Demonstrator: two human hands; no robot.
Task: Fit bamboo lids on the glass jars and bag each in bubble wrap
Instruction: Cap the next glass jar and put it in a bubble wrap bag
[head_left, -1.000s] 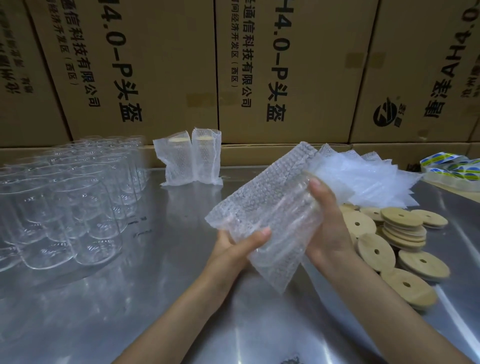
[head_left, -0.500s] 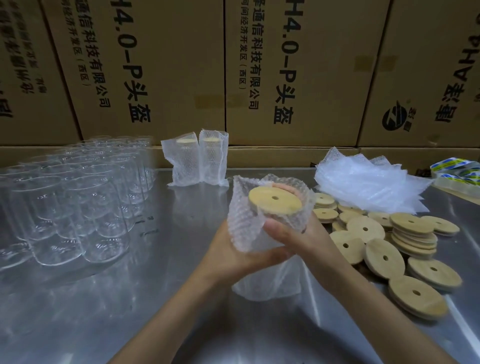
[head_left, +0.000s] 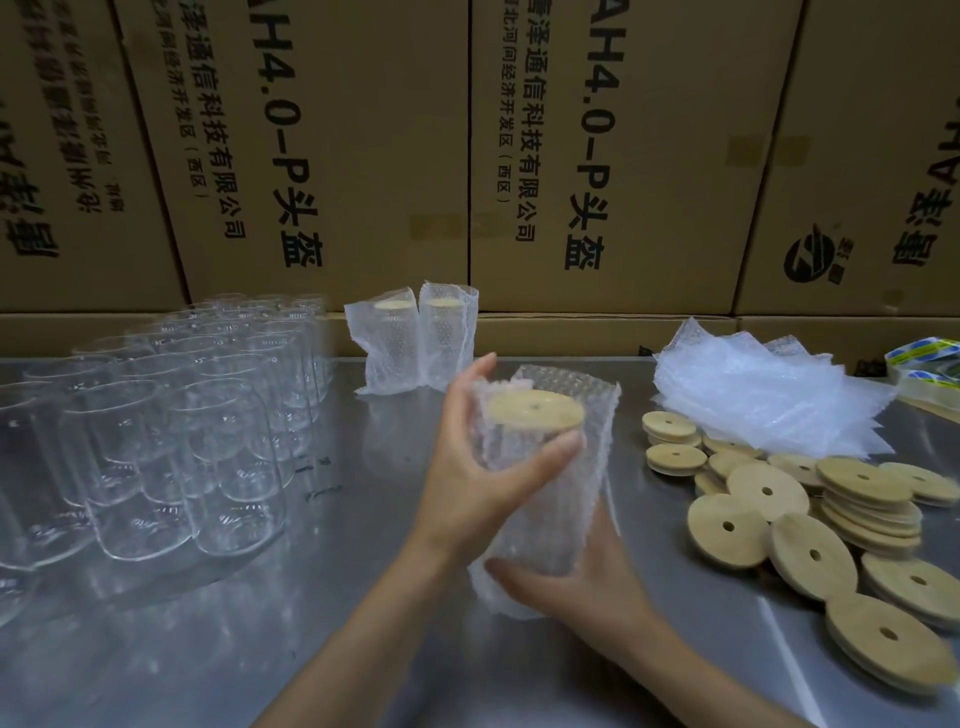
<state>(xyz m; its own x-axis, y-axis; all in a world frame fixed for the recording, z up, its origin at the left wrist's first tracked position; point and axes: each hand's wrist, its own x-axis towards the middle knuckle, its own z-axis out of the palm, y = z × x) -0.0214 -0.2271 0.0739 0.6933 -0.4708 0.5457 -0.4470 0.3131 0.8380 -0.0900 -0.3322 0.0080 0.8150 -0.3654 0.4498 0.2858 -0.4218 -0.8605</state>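
Note:
A glass jar with a bamboo lid (head_left: 535, 411) sits inside a bubble wrap bag (head_left: 558, 499), held upright above the steel table (head_left: 363, 597). My left hand (head_left: 467, 467) grips the bagged jar near its top, thumb across the front. My right hand (head_left: 576, 582) holds the bag's bottom end. Several bare glass jars (head_left: 156, 441) stand at the left. Loose bamboo lids (head_left: 810, 525) lie in a heap at the right. Two bagged jars (head_left: 415, 338) stand at the back.
A pile of bubble wrap bags (head_left: 769, 395) lies at the back right, with tape rolls (head_left: 924, 364) beyond it. Cardboard boxes (head_left: 571, 156) form a wall behind the table.
The bagged jar went from lying tilted in both hands to upright with its lid showing. My right hand dropped from the top to the bag's bottom; my left hand moved up to the top.

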